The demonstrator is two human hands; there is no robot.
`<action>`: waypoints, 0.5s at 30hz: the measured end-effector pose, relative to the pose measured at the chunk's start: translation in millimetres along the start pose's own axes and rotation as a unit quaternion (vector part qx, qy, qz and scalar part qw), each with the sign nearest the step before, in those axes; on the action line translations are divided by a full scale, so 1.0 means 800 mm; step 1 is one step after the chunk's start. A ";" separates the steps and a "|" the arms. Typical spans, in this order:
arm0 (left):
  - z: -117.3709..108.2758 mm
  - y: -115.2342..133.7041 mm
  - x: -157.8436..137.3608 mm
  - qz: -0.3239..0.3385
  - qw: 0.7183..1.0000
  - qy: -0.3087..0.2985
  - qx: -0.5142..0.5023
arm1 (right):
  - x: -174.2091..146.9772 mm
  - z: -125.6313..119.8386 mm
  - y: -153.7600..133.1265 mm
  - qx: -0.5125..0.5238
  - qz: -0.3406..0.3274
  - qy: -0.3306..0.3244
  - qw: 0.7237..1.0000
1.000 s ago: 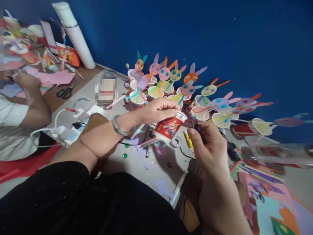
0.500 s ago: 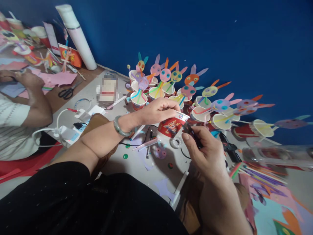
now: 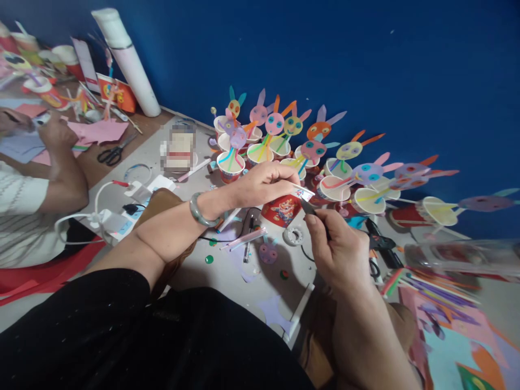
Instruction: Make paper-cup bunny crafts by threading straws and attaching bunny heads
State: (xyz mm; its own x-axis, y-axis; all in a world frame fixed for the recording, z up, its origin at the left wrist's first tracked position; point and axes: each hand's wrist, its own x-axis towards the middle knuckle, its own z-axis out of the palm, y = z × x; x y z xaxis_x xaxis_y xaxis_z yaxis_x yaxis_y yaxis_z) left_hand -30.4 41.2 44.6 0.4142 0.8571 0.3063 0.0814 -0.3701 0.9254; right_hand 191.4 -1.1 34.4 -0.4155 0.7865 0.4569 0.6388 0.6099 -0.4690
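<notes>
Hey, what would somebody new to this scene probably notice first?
Probably the colourful long-eared paper faces above the white-rimmed paper cups, clustered along the blue wall. Next, near the middle, the red printed paper cup in the left hand, with a dark-bladed tool in the right hand close to its rim. The tall white bottle at upper left also stands out.

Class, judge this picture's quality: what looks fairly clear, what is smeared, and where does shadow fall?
Head view, centre: the red cup's print is fairly clear; head view, right edge: the clear plastic container is smeared; head view, below the cup: soft shadow darkens the grey tabletop.
</notes>
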 end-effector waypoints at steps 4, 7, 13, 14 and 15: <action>0.001 0.000 0.000 0.000 1.000 0.004 0.010 | 0.000 0.002 0.000 -0.018 -0.003 -0.008 1.000; 0.002 0.001 0.000 -0.009 1.000 0.008 0.017 | -0.001 0.003 -0.001 -0.018 0.008 -0.018 1.000; 0.003 0.002 0.000 -0.013 0.999 0.012 0.029 | -0.002 0.002 0.000 -0.021 0.034 -0.027 0.999; 0.004 0.001 -0.001 -0.015 0.999 0.015 0.034 | -0.002 0.003 0.001 -0.020 0.034 -0.027 0.999; 0.004 0.001 -0.001 -0.017 0.999 0.017 0.038 | -0.002 0.003 0.001 -0.020 0.034 -0.029 0.999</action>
State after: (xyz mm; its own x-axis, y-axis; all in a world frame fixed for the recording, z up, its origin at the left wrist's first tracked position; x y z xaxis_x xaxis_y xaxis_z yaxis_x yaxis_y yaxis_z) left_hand -27.7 39.2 44.5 0.3784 0.8808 0.2847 0.1632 -0.3662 0.9161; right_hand 190.9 -1.3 31.4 -0.4054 0.8312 0.3804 0.6919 0.5510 -0.4666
